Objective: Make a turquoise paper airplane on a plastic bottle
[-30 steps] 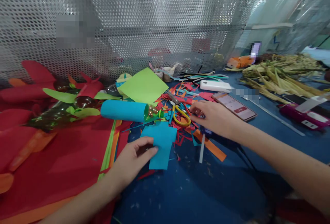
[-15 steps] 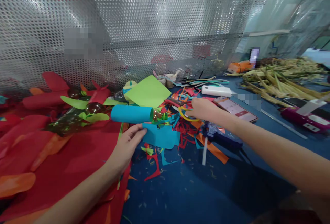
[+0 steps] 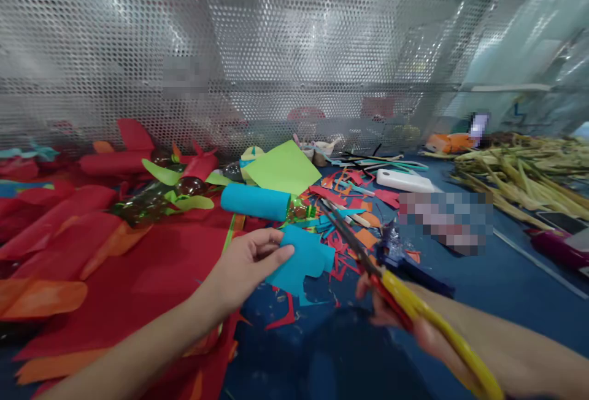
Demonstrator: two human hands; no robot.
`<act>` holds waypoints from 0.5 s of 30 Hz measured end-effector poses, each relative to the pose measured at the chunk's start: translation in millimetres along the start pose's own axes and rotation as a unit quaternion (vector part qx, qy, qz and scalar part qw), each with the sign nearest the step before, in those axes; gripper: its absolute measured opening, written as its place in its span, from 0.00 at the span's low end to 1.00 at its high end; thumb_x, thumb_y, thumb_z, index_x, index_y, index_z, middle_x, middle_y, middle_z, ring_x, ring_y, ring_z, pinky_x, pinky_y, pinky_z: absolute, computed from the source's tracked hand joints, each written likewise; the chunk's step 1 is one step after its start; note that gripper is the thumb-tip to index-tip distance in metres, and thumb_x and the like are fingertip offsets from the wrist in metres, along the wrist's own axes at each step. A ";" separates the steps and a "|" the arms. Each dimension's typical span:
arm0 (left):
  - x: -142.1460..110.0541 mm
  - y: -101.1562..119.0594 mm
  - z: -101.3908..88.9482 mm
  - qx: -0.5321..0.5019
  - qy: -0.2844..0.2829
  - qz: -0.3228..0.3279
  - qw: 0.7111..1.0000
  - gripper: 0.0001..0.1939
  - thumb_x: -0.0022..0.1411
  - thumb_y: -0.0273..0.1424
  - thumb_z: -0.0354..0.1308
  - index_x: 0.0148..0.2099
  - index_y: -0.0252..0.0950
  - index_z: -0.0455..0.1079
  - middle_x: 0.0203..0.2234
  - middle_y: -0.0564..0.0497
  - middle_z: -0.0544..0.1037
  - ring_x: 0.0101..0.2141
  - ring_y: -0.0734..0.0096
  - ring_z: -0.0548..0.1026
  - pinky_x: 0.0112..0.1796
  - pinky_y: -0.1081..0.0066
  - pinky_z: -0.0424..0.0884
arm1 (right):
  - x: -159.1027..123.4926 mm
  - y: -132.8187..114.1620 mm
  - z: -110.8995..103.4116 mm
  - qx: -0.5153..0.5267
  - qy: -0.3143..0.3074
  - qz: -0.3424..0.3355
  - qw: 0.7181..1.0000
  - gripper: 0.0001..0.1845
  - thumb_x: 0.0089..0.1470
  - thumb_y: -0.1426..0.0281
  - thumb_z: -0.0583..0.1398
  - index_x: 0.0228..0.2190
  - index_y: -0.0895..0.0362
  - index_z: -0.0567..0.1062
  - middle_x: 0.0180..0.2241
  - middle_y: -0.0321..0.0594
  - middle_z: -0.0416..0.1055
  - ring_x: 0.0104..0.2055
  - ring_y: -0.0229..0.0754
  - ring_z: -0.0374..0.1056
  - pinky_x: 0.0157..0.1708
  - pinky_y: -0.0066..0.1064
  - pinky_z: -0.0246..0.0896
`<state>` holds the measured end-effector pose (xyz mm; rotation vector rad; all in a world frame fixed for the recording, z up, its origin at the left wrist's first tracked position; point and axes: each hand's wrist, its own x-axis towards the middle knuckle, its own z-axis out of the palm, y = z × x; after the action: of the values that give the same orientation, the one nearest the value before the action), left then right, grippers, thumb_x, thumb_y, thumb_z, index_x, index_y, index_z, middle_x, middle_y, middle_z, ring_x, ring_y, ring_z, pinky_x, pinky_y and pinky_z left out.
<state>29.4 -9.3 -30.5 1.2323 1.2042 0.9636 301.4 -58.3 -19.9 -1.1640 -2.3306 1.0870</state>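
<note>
My left hand (image 3: 251, 262) pinches a blue piece of paper (image 3: 301, 257) between thumb and fingers, above the table. My right hand (image 3: 414, 314) grips a pair of scissors (image 3: 356, 243) with yellow and red handles; the blades point up and left and look closed or nearly so. They are to the right of the blue paper, apart from it. Behind the paper lies a bottle wrapped in blue (image 3: 255, 202), its clear green neck toward the right. A green paper sheet (image 3: 285, 167) rests just beyond it.
Red, green and orange paper scraps (image 3: 343, 262) litter the middle. A blue glue gun (image 3: 414, 265) lies beside my right hand. Red paper (image 3: 151, 283) and bottles with red and green paper parts fill the left. Dried husks (image 3: 543, 167) and a white power bank-like object (image 3: 405, 180) are at right.
My right hand has picked the scissors out of the scraps and drawn them nearer. My left hand has lifted the blue paper off the table. The view has shifted slightly.
</note>
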 end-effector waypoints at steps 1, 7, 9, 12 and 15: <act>-2.5 3.1 0.8 -0.016 -0.004 -0.001 1.000 0.13 0.45 0.37 0.69 0.31 0.37 0.71 0.19 0.59 0.76 0.20 0.77 0.72 0.23 0.77 0.68 | -7.2 -4.9 1.2 -0.015 -0.033 0.006 0.999 0.38 0.54 0.42 0.45 0.49 0.56 0.71 0.44 0.57 0.73 0.44 0.56 0.72 0.42 0.41 0.71; -13.6 15.4 2.7 -0.041 -0.024 0.005 0.999 0.08 0.48 0.35 0.67 0.29 0.38 0.75 0.23 0.55 0.81 0.23 0.73 0.76 0.26 0.75 0.72 | -11.4 -22.9 -0.9 -0.038 -0.060 0.058 0.996 0.42 0.52 0.46 0.52 0.61 0.56 0.59 0.57 0.55 0.63 0.57 0.60 0.62 0.58 0.48 0.53; -14.5 16.7 2.4 -0.038 -0.033 0.011 0.999 0.07 0.48 0.35 0.67 0.29 0.38 0.76 0.23 0.54 0.81 0.23 0.72 0.77 0.26 0.75 0.73 | -8.9 -24.2 0.7 -0.039 -0.055 0.041 0.997 0.42 0.52 0.46 0.53 0.62 0.55 0.57 0.57 0.53 0.64 0.55 0.59 0.64 0.58 0.45 0.54; -13.7 16.3 3.0 -0.040 -0.045 0.015 0.998 0.06 0.47 0.35 0.67 0.29 0.39 0.76 0.22 0.55 0.80 0.23 0.71 0.77 0.26 0.74 0.74 | -7.2 -24.4 4.5 -0.056 -0.058 0.043 0.996 0.45 0.51 0.45 0.53 0.61 0.60 0.58 0.58 0.57 0.63 0.57 0.61 0.62 0.57 0.45 0.56; -12.0 12.1 4.1 -0.029 -0.041 0.013 0.999 0.08 0.45 0.35 0.68 0.27 0.38 0.76 0.20 0.55 0.80 0.23 0.71 0.76 0.25 0.73 0.73 | -5.8 -24.8 7.7 -0.066 -0.063 0.054 0.994 0.48 0.51 0.43 0.52 0.61 0.65 0.58 0.58 0.62 0.60 0.58 0.62 0.60 0.56 0.47 0.55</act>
<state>32.6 -20.2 -17.1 1.2335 1.0914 0.9519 287.2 -76.0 -6.0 -1.3181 -2.4940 1.0863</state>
